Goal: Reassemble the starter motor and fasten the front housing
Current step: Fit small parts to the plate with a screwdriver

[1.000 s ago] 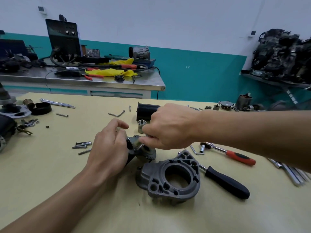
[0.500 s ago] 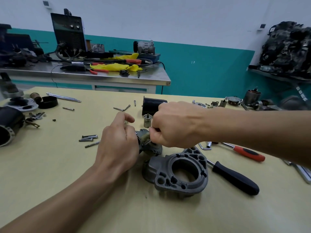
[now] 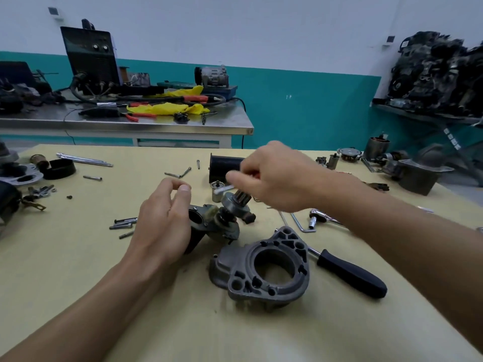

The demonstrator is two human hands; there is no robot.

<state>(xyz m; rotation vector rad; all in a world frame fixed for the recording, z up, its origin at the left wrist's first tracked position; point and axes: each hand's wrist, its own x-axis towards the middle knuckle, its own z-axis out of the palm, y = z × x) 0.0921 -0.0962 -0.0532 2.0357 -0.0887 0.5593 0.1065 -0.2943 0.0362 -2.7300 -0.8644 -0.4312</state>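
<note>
The partly assembled starter motor point(image 3: 211, 223) lies mid-table, its pinion drive point(image 3: 235, 202) sticking up to the right. The heel of my left hand point(image 3: 164, 220) rests against the motor's black body, while thumb and fingers are loosely curled above it and hold nothing that I can see. Just above the pinion, my right hand point(image 3: 279, 176) pinches a small light-coloured piece point(image 3: 224, 188), blurred by motion. The grey cast front housing point(image 3: 235, 280) lies apart on the table, nearer to me, its round opening facing up.
A black-handled tool point(image 3: 350, 273) lies right of the housing, with an Allen key point(image 3: 300, 226) and a ratchet head point(image 3: 313, 218) behind it. Loose long bolts point(image 3: 122, 223) lie left of my left hand. A black cylindrical casing point(image 3: 224, 164) stands behind the motor. More parts sit at both table ends.
My right hand has lifted up off the motor with the small piece, uncovering the pinion drive. My left fingers have loosened and risen. The view shifted slightly.
</note>
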